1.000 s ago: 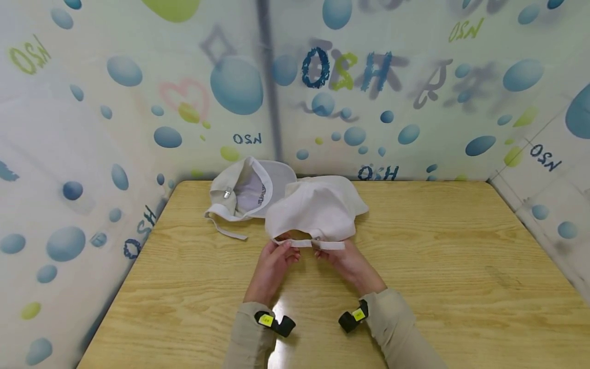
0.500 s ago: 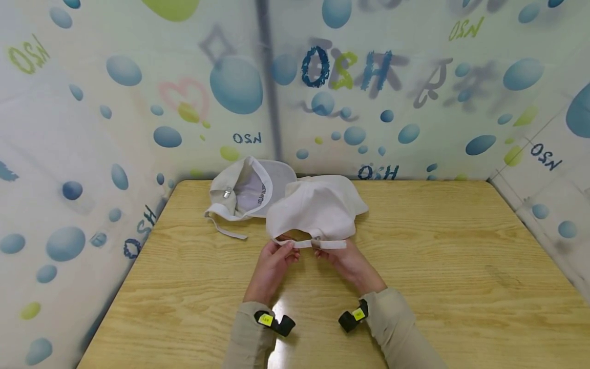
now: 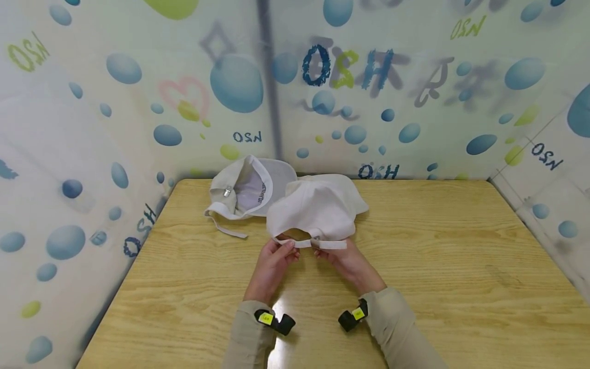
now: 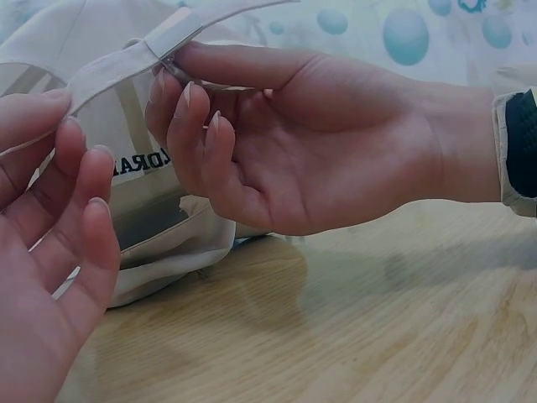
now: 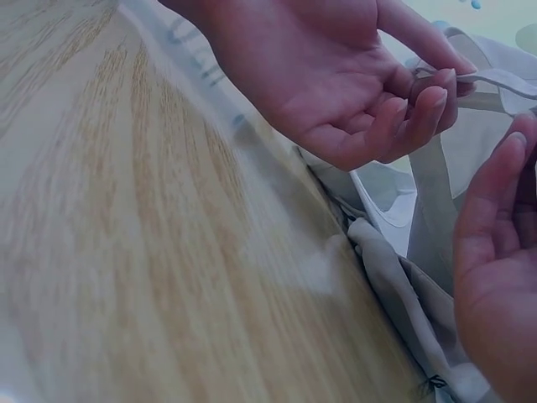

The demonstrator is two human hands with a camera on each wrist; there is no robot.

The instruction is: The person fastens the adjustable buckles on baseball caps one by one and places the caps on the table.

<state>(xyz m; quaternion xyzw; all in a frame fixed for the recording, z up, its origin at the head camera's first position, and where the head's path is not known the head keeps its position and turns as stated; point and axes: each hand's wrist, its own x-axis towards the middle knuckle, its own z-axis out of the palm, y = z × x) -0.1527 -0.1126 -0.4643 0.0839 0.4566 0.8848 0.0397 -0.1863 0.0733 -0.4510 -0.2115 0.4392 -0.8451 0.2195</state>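
Observation:
A white baseball cap faces away from me, its rear opening and back strap toward my body. With thumb and fingers, my left hand pinches the strap on its left side. On the other side my right hand pinches it at the metal buckle, thumb on top in the left wrist view. The strap's loose end sticks out to the right past the buckle. Dark lettering shows inside the cap. In the right wrist view my left hand holds the strap above the table.
A second pale cap lies on its side at the back left, its inside facing me, its strap hanging undone. The first cap overlaps its brim. The wooden table ends at a printed wall at the back.
Almost nothing moves. Both hands keep their grip on the strap, and the strap with its loose end shifts very slightly to the right.

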